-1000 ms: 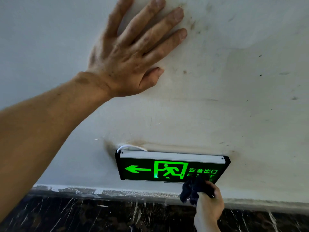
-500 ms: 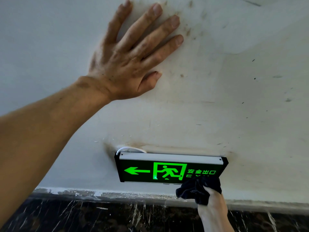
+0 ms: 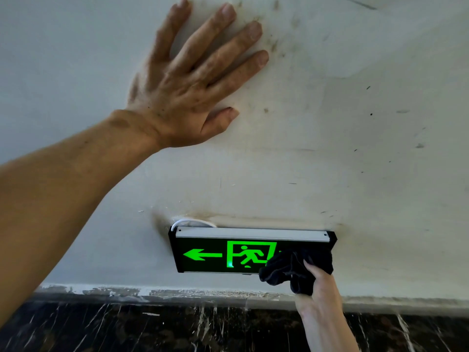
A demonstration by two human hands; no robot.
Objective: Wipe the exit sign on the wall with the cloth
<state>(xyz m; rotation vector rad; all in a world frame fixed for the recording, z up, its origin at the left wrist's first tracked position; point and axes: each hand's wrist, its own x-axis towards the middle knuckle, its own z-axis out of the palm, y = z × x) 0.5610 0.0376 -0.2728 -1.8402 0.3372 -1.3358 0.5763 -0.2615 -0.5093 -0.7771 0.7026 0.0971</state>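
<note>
The exit sign (image 3: pixel 218 254) is a black box with a silver top strip, mounted low on the white wall; a green arrow and running figure glow on its face. My right hand (image 3: pixel 321 285) reaches up from below and grips a dark cloth (image 3: pixel 291 269), which is pressed over the right part of the sign and hides the lettering there. My left hand (image 3: pixel 193 80) lies flat on the wall well above the sign, fingers spread, holding nothing.
The white wall (image 3: pixel 355 161) is scuffed and stained, with dark smudges around the sign. A white cable (image 3: pixel 189 221) loops behind the sign's top left. Below runs a chipped paint edge over a dark marbled skirting band (image 3: pixel 177 326).
My right hand has lifted the cloth from below the sign's lower right corner up onto its right face, covering the lettering. My left hand stays on the wall.
</note>
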